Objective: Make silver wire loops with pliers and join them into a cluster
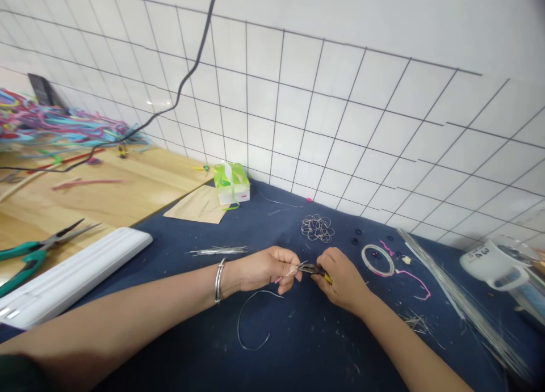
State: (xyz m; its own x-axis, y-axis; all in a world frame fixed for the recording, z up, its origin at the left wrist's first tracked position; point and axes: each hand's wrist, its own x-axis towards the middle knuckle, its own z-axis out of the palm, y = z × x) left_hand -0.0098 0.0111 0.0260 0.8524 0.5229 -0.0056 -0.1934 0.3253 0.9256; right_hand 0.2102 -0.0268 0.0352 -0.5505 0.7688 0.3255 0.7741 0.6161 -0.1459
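Pinching a thin, pale, pink-tipped strand (291,272) with left hand (275,268). Gripping dark metal, yellow-handled pliers (309,269) with right hand (343,279).

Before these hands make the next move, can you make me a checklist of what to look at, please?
1. Bare right hand holds the small pliers with dark metal jaws and yellow handles: ok.
2. Bare left hand, silver bangle at its wrist, pinches a thin pale strand: ok.
3. Pliers' jaws gripping the strand firmly: cannot tell, too small.
4. Left fingertips well away from the pliers' tips: not ok, they're very close.
5. Tangled pile of silver wire loops apart from both hands: ok.
6. White mug with a handle well away from the right hand: ok.
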